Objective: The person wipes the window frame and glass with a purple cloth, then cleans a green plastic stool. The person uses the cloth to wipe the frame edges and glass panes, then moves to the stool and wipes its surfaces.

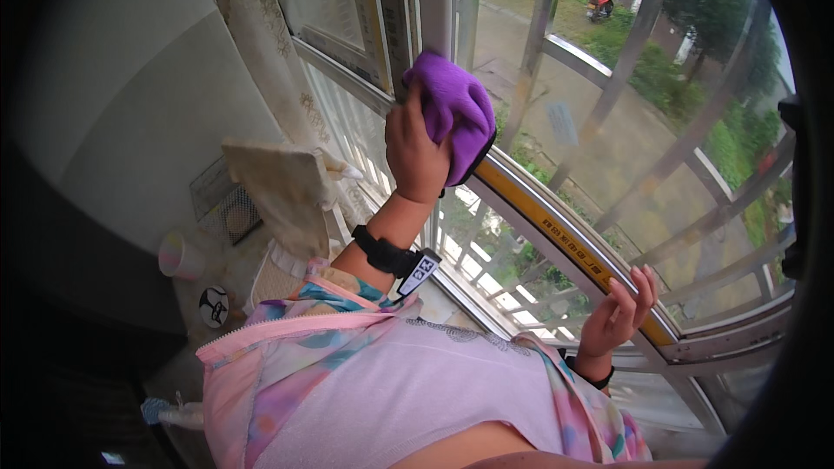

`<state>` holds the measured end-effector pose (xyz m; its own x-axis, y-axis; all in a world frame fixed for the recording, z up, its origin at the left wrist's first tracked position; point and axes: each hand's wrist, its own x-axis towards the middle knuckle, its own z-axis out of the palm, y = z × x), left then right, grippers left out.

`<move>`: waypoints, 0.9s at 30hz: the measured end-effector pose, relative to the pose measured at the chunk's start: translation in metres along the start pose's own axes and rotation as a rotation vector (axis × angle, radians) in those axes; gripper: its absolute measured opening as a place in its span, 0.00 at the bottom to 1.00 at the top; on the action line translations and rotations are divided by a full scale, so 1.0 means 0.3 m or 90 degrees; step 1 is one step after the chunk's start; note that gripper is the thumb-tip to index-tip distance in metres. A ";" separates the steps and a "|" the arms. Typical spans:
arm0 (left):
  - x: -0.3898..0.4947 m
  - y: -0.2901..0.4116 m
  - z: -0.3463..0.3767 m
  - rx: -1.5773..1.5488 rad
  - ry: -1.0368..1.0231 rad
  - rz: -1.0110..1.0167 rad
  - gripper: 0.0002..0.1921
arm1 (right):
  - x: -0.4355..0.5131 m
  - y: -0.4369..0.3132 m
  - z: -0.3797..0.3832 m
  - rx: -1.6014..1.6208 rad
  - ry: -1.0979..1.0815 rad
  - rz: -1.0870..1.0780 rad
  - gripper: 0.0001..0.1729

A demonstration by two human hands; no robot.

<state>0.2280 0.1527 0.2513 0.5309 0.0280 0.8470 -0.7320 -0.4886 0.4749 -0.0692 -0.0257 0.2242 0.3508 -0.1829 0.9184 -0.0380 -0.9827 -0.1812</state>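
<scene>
My left hand presses a bunched purple cloth with a dark edge against the upright frame of a window. The cloth covers some of the fingertips. Around my left wrist is a black strap with a small tag that bears a printed code. Lower right, my right hand rests its fingers on the metal window rail, beside a yellow strip that bears writing. Nothing shows in this hand, and its fingers are slightly spread. Window glass lies beyond both hands.
Metal bars stand outside the glass. A patterned curtain or wall strip hangs left of the window. Below it are a cloth-covered board, a wire basket and a pale bucket. A round black-and-white object lies nearby.
</scene>
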 end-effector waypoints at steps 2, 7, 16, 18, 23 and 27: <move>0.027 0.000 0.021 -0.003 0.019 -0.033 0.39 | 0.001 0.012 0.020 0.003 -0.012 -0.007 0.18; 0.060 -0.053 0.057 0.072 0.093 0.022 0.40 | -0.016 0.022 0.053 -0.019 0.041 -0.004 0.14; 0.134 -0.213 0.055 0.109 0.054 0.047 0.39 | -0.028 0.033 0.096 -0.163 0.064 -0.022 0.16; 0.147 -0.245 0.056 0.123 0.050 0.049 0.38 | -0.032 0.036 0.109 -0.183 0.102 -0.011 0.16; 0.184 -0.355 0.052 0.127 0.045 0.063 0.30 | -0.050 0.053 0.133 -0.173 0.159 0.014 0.16; 0.261 -0.478 0.040 0.086 0.075 0.047 0.22 | -0.058 0.059 0.130 -0.224 0.131 -0.002 0.12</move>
<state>0.3796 0.2144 0.2466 0.4191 0.0855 0.9039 -0.6984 -0.6058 0.3811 -0.0395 -0.0388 0.1912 0.1589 -0.1462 0.9764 -0.3673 -0.9268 -0.0790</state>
